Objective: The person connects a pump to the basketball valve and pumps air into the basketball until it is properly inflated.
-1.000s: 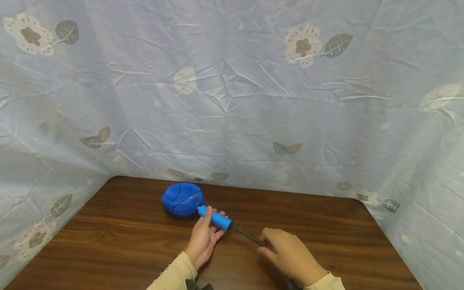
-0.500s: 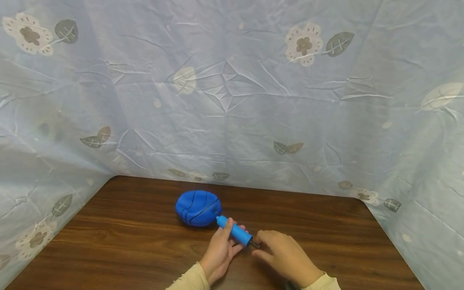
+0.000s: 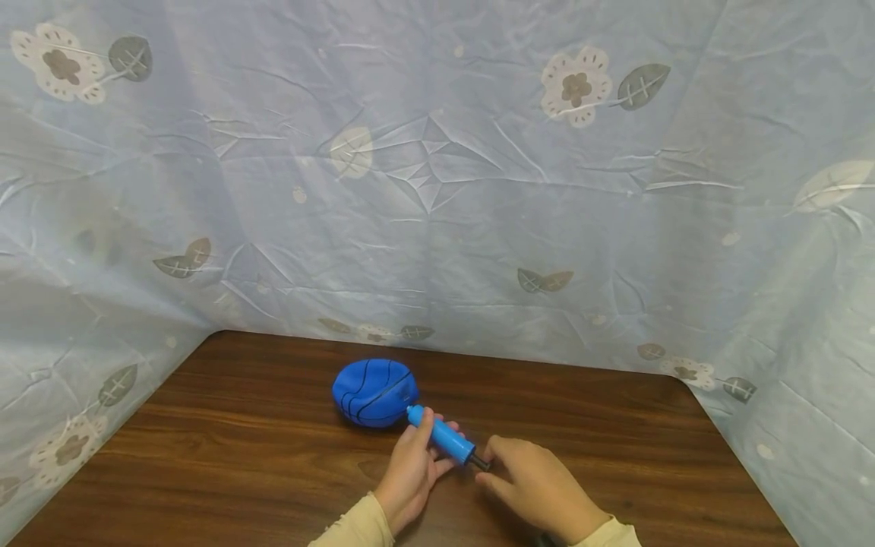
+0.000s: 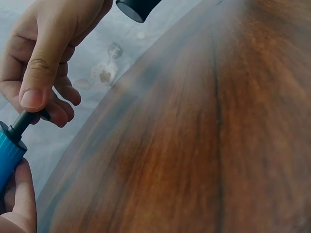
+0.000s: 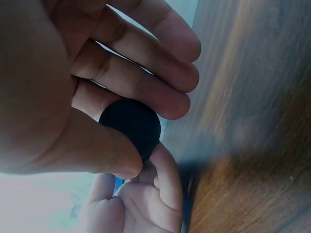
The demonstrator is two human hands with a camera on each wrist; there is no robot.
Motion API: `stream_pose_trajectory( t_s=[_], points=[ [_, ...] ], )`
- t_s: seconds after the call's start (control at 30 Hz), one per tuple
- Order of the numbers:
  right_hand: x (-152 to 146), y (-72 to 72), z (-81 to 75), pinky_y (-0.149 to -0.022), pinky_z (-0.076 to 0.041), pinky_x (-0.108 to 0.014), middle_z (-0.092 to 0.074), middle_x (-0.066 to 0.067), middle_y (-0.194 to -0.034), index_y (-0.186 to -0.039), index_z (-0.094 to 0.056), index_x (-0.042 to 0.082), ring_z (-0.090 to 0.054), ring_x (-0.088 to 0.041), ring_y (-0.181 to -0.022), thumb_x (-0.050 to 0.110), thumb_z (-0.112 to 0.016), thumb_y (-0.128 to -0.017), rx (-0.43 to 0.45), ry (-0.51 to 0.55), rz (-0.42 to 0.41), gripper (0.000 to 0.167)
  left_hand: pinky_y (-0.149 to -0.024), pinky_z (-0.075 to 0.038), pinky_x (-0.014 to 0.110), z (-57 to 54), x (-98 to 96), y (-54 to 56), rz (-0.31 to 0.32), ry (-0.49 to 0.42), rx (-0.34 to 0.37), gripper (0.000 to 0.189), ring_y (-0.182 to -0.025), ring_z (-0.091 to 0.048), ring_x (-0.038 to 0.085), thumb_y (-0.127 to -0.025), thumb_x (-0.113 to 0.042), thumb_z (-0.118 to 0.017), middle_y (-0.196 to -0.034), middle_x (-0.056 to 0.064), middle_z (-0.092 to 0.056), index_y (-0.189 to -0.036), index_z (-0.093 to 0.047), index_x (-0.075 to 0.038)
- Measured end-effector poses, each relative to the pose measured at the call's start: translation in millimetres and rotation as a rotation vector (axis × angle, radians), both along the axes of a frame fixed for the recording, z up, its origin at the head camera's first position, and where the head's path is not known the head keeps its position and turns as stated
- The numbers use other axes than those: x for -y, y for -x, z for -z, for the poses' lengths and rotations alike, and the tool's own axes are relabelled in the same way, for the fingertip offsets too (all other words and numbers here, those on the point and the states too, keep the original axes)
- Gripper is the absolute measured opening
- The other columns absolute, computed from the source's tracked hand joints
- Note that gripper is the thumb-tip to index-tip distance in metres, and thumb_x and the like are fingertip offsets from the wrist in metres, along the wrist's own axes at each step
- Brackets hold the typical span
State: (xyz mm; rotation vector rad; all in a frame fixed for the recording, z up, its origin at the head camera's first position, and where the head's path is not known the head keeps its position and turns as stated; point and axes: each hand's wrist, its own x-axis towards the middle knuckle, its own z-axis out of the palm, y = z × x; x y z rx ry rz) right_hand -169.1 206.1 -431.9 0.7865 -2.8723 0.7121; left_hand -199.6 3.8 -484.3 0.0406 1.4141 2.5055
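Note:
A soft, dented blue ball with black lines lies on the table in the head view. Its right end meets the nozzle of a light blue hand pump, though whether a needle joins them is too small to see. My left hand grips the pump's barrel, thumb on top. Only a short length of the dark rod shows beyond the barrel. At that end my right hand pinches the round black handle between thumb and forefinger. In the left wrist view the rod leads up to the right thumb.
Both hands work over a dark brown wooden table with rounded far corners. A pale, flower-patterned cloth hangs behind it and along both sides. A black cylindrical object shows at the top of the left wrist view.
The left hand, pump barrel and ball have moved right toward the right hand, so the long exposed rod is now mostly inside the barrel. Over the last half second almost nothing has shifted.

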Motion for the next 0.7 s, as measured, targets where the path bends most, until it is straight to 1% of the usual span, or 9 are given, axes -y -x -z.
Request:
stream_pose_trajectory(
  t_s=[0.17,0.27,0.4,0.5,0.63,0.7],
  points=[
    [0.2,-0.6,-0.5,-0.057,-0.044,-0.021,-0.057,0.019,-0.081,-0.096,-0.063,0.022,-0.047,0.002,-0.067,0.031,-0.078,-0.093,0.013,-0.003,-0.005,0.018,-0.107,-0.051,0.049,0.4,1.8,1.8,-0.002,0.003,-0.002,0.066,-0.131,-0.055,0.034,-0.110,-0.051,-0.041,-0.138,0.025,-0.052,-0.143,-0.030,0.005],
    [-0.6,-0.6,-0.1,-0.054,-0.042,-0.020,-0.055,0.020,-0.078,-0.096,-0.064,0.022,-0.045,0.002,-0.064,0.033,-0.078,-0.094,0.029,-0.005,-0.007,0.018,-0.106,-0.052,0.049,1.1,3.8,3.9,-0.021,0.006,-0.017,0.066,-0.129,-0.057,0.033,-0.110,-0.051,-0.041,-0.134,0.021,-0.055,-0.143,-0.030,0.005],
    [-1.9,-0.4,0.4,-0.052,-0.041,-0.020,-0.054,0.020,-0.076,-0.095,-0.064,0.023,-0.044,0.002,-0.061,0.034,-0.078,-0.093,0.032,-0.006,-0.005,0.019,-0.104,-0.053,0.047,1.6,6.9,6.4,-0.035,-0.002,-0.014,0.068,-0.125,-0.058,0.031,-0.110,-0.051,-0.042,-0.130,0.018,-0.056,-0.144,-0.028,0.006],
    [-1.8,-0.9,0.4,-0.049,-0.039,-0.020,-0.051,0.020,-0.073,-0.095,-0.063,0.023,-0.042,0.002,-0.059,0.034,-0.078,-0.093,0.033,-0.010,0.002,0.019,-0.105,-0.052,0.046,2.6,7.7,7.3,-0.026,-0.008,-0.002,0.070,-0.126,-0.058,0.031,-0.110,-0.051,-0.043,-0.132,0.020,-0.055,-0.146,-0.026,0.006],
    [-1.0,-1.8,0.1,-0.044,-0.033,-0.020,-0.044,0.018,-0.067,-0.094,-0.062,0.023,-0.035,0.002,-0.054,0.034,-0.078,-0.093,0.027,-0.020,0.016,0.019,-0.105,-0.052,0.048,3.2,7.1,7.3,-0.025,-0.013,-0.004,0.069,-0.126,-0.058,0.031,-0.110,-0.051,-0.042,-0.134,0.022,-0.054,-0.145,-0.026,0.006],
    [-0.7,-1.9,0.2,-0.043,-0.031,-0.020,-0.042,0.018,-0.065,-0.094,-0.061,0.023,-0.033,0.002,-0.053,0.034,-0.078,-0.093,0.023,-0.021,0.017,0.020,-0.105,-0.052,0.048,2.7,6.9,7.0,-0.031,-0.013,-0.005,0.067,-0.125,-0.059,0.030,-0.110,-0.051,-0.041,-0.133,0.021,-0.054,-0.144,-0.027,0.005]
  ],
)
